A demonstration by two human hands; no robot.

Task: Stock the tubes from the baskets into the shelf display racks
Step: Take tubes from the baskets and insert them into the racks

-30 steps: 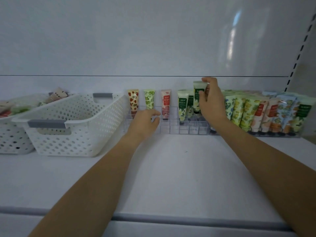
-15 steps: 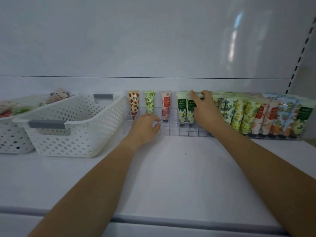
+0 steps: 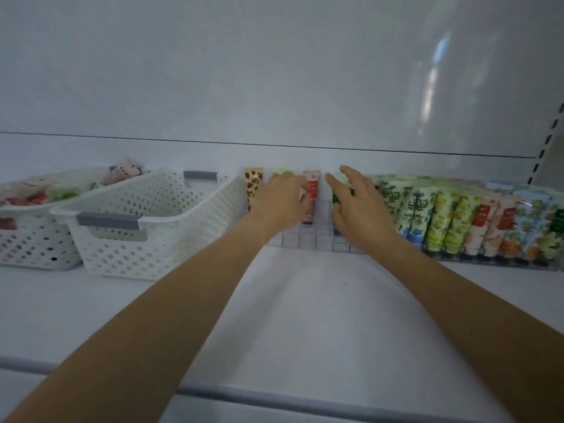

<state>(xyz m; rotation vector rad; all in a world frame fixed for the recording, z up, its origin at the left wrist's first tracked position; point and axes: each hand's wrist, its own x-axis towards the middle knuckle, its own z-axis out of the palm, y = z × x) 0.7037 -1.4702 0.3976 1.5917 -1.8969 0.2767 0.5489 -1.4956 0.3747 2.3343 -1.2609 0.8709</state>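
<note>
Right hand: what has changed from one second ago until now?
The right hand lowered the green tube into the rack and let go; its fingers now spread. The left hand rose from the rack's front to the tubes. Baskets unmoved.

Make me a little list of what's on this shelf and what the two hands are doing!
Place: white shelf
Left side: two white baskets; far basket holds tubes, near basket shows none
Middle: clear rack with few tubes, among them a strawberry tube and a red tube
Right side: packed row of tubes
Left hand: at the rack in front of the red tube, grip unclear
Right hand: fingers spread, over a green tube
</note>
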